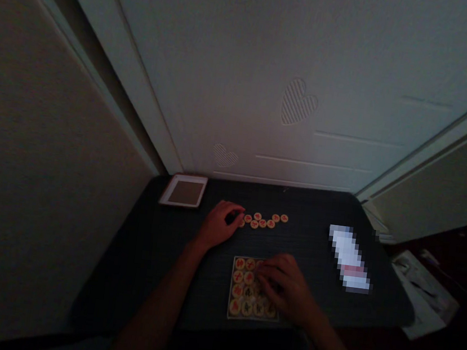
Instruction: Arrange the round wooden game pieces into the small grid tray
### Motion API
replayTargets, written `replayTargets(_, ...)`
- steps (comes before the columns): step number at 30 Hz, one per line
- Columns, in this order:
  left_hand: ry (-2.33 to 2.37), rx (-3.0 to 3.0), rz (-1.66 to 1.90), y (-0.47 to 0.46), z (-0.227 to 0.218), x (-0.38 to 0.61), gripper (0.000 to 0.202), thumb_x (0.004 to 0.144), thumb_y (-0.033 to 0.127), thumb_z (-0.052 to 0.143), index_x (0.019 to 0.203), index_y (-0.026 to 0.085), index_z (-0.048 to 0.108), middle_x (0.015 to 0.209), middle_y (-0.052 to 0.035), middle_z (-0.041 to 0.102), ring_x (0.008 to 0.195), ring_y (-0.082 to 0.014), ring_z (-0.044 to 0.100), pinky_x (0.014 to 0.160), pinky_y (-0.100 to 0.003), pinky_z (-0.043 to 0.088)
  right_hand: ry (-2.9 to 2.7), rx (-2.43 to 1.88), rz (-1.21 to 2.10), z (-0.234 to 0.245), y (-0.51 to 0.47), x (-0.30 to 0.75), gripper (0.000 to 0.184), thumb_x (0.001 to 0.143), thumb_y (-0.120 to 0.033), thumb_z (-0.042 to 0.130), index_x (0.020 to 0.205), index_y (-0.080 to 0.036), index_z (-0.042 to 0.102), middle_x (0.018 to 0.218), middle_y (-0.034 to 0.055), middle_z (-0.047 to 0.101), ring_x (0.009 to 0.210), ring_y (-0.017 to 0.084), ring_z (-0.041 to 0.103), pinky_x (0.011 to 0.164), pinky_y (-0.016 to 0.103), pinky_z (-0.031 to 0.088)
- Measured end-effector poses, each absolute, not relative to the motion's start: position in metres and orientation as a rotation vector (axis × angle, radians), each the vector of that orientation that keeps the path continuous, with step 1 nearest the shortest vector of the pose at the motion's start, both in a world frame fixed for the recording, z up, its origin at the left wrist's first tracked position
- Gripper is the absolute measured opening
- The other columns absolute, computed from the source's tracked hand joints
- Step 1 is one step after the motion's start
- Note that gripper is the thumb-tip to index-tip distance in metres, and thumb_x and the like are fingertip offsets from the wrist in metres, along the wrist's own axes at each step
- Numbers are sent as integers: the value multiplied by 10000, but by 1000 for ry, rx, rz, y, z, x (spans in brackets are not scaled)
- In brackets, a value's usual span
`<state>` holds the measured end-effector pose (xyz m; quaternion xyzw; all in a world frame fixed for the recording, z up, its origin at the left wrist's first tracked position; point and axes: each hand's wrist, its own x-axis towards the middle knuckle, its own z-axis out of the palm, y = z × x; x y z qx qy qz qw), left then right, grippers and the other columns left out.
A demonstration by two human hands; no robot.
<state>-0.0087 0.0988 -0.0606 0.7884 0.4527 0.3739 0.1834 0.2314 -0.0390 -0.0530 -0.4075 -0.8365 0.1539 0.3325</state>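
Note:
Round pale Chinese chess pieces (262, 223) with red characters lie in a loose zigzag row on the dark table. My left hand (221, 224) is at the row's left end, its thumb and fingers curled together beside the leftmost piece (242, 223), which it partly covers. Whether a piece is between those fingertips is hidden. Nearer to me, a shallow square box (231, 288) holds rows of the pieces, some marked red and some black. Over its right side is my right hand (288, 287), fingers closed on a Chinese chess piece at the top row. That hand hides several pieces beneath it.
A square lid or tray (166, 195) with a white rim lies at the table's back left. On the right is a lit, pixelated phone-like object (348, 259). A white door (244, 85) stands directly behind the table (154, 267). Papers (426, 301) lie beyond its right edge.

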Motion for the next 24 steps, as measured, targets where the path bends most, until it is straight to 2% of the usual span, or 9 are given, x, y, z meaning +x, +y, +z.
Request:
replayTargets(3, 1194, 2262, 1003, 96, -58, -7, 189, 927, 305, 613, 1088, 234, 681, 1072, -45, 713, 1023, -222, 627, 980, -417, 481, -2057, -1135, 338, -52, -22, 243, 205, 946, -208, 628, 1129, -262, 703, 1044, 63, 712, 981, 230, 635, 867, 423, 531)
replayTargets(10, 1172, 2321, 836, 96, -62, -8, 328, 834, 261, 687, 1161, 252, 656, 1168, -45, 689, 1123, -255, 604, 1084, -479, 403, -1973, -1252, 226, -51, 35, 262, 252, 949, -207, 603, 1178, -255, 695, 1072, 80, 713, 1021, 254, 633, 914, 441, 530)
replayTargets(17, 1179, 2302, 824, 98, -61, -11, 336, 802, 207, 684, 1135, 244, 656, 1141, -47, 696, 1103, -255, 609, 1078, -476, 414, -2148, -1129, 293, -47, 84, 238, 190, 932, -236, 651, 1109, -245, 718, 1091, 69, 733, 1074, 251, 625, 967, 453, 497)
replayTargets(21, 1185, 2294, 862, 97, -63, -10, 371, 799, 157, 667, 1159, 249, 657, 1137, -52, 705, 1095, -256, 611, 1012, -452, 469, -2189, -1084, 264, -61, 84, 225, 230, 921, -234, 658, 1143, -264, 713, 1195, 81, 710, 1176, 271, 590, 1003, 497, 470)
replayTargets(24, 1199, 2283, 877, 96, -66, -7, 421, 785, 184, 715, 1195, 260, 656, 1126, -56, 709, 1071, -258, 617, 959, -438, 502, -2245, -1048, 261, -68, 79, 225, 278, 895, -207, 675, 1165, -267, 701, 1224, 75, 703, 1215, 272, 574, 1027, 504, 454)
